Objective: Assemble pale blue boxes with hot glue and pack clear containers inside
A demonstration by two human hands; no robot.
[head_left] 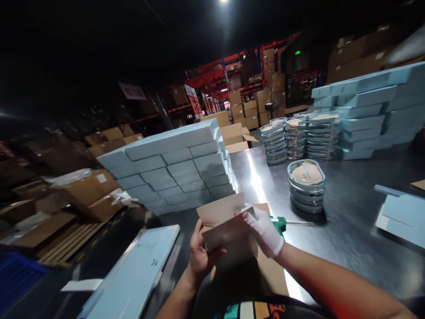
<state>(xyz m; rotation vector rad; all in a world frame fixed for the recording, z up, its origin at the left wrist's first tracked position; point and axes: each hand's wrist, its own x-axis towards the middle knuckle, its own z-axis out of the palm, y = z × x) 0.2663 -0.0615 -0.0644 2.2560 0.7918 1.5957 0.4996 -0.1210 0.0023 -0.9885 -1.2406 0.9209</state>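
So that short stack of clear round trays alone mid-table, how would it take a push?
The clear tray stack would probably slide easily on the glossy steel table. Its loosely nested layers could shear apart. It looks like thin plastic, so likely light.

Just the one camera here, strapped on my head, looking forward and down across the metal table (348,208) at a bit of a tilt. It's closest to my hands at the bottom edge, left hand (201,254) and gloved right hand (265,232). Further out it catches the stack of blue boxes (172,168) and the warehouse shelves (229,75) way at the back.
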